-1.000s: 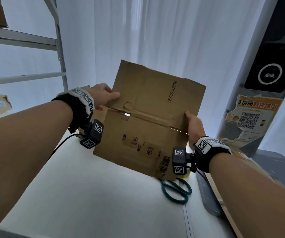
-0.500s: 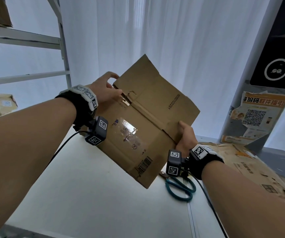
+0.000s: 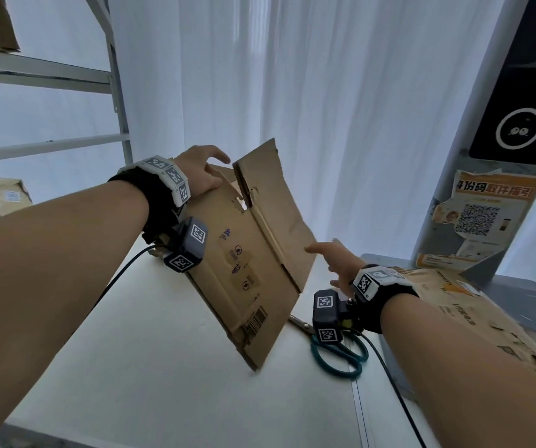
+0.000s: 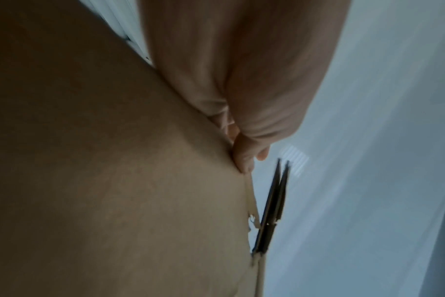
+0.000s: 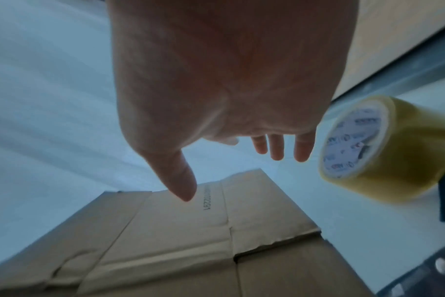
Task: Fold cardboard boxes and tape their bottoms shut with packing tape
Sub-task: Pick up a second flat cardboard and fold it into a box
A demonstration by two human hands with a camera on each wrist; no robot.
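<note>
A flattened brown cardboard box (image 3: 253,263) hangs tilted above the white table (image 3: 163,367), one corner pointing down. My left hand (image 3: 202,171) grips its upper left edge; in the left wrist view the fingers (image 4: 244,154) pinch the cardboard (image 4: 114,180) edge. My right hand (image 3: 334,260) is off the box, just to its right, fingers spread and straight. The right wrist view shows that open hand (image 5: 241,156) above the box (image 5: 191,231), with a yellowish roll of packing tape (image 5: 384,148) lying beside it on the table.
Teal-handled scissors (image 3: 338,354) lie on the table under my right wrist. A large flat sheet of cardboard (image 3: 486,318) lies at the right. Metal shelving (image 3: 50,76) with boxes stands at the left. White curtains hang behind, and a grey pillar with a poster (image 3: 486,215) stands at the right.
The box has swung from nearly flat-on to steeply tilted, held by my left hand alone. My right hand has let go of its right edge and opened.
</note>
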